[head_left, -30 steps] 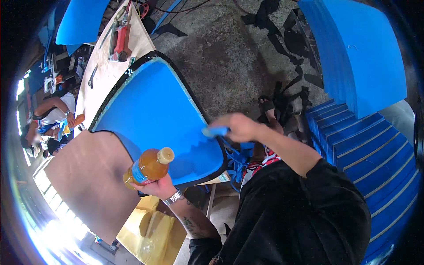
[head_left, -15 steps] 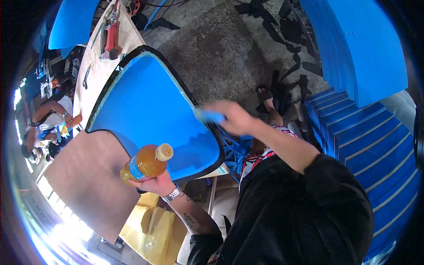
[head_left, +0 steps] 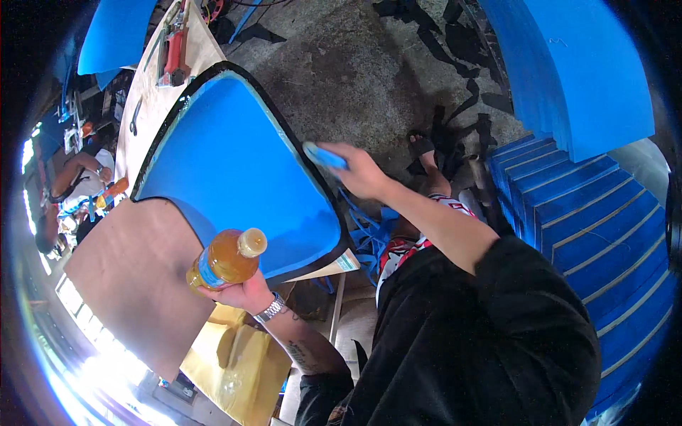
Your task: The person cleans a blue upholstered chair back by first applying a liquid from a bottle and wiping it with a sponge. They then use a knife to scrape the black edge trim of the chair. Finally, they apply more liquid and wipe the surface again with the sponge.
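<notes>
Pale-blue, flat hand applicator with a greyish edge (head_left: 327,155) is pinched between the fingers and thumb of your right grip (head_left: 364,174). It sits at the right side of the large blue panel with rounded corners (head_left: 227,156), at the panel's black rim (head_left: 224,67); from above you cannot tell whether it touches. For what looks like spreading along that rim, hold the applicator lightly, lay its greyish edge flat, let your wrist follow the curve and press evenly, so nothing smears onto the blue middle. A shiny, pale line (head_left: 179,106) runs just inside the rim and should serve you as a guide for width.

Your left grip (head_left: 249,292) is wrapped round a clear bottle of amber liquid with a blue label and pale top (head_left: 227,259), tilted over the panel's near-left edge. Whether the top is sealed is unclear, so you would do well to bring it nearer upright and away from the blue face, against drips.

Farther out, a smooth brown board (head_left: 135,263) shows beside the panel's curved left edge. On the pale wooden table (head_left: 145,92) beyond, a red-and-silver tool (head_left: 172,60) lies near the panel; mind it when you reach that far corner. Stacked blue slabs (head_left: 604,227) stand to your right, so mind your elbow there too.
</notes>
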Tool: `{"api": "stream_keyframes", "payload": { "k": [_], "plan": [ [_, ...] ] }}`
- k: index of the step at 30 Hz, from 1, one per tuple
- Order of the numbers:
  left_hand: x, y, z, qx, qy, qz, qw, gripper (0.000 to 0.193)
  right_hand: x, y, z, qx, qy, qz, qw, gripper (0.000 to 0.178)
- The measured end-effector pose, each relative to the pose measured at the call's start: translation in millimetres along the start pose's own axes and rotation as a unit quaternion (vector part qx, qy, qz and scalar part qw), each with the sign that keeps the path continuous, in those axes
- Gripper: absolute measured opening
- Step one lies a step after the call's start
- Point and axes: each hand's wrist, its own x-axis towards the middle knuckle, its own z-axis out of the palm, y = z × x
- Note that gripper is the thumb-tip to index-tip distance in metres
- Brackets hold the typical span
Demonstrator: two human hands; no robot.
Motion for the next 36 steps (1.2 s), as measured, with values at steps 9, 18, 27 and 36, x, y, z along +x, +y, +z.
{"api": "stream_keyframes", "payload": {
  "k": [9,18,27,36],
  "plan": [
    [-26.6,17.6,-12.6,-0.003,0.011,0.049,0.999,0.068,-130.1,-18.7,-12.6,0.032,-0.198,0.188,0.961,0.043],
    [-79.2,59.4,-12.3,0.026,-0.177,0.150,0.972,0.057,-133.4,-113.1,15.0,0.481,-0.082,0.344,0.803,0.033],
    [-102.8,85.1,-30.2,0.065,-0.189,0.184,0.962,0.055,-169.5,-129.5,55.0,0.545,-0.111,0.319,0.767,0.033],
    [-101.9,83.1,-50.9,0.079,-0.174,0.161,0.968,0.056,-194.1,-122.9,60.2,0.570,-0.121,0.278,0.764,0.033]
  ]
}}
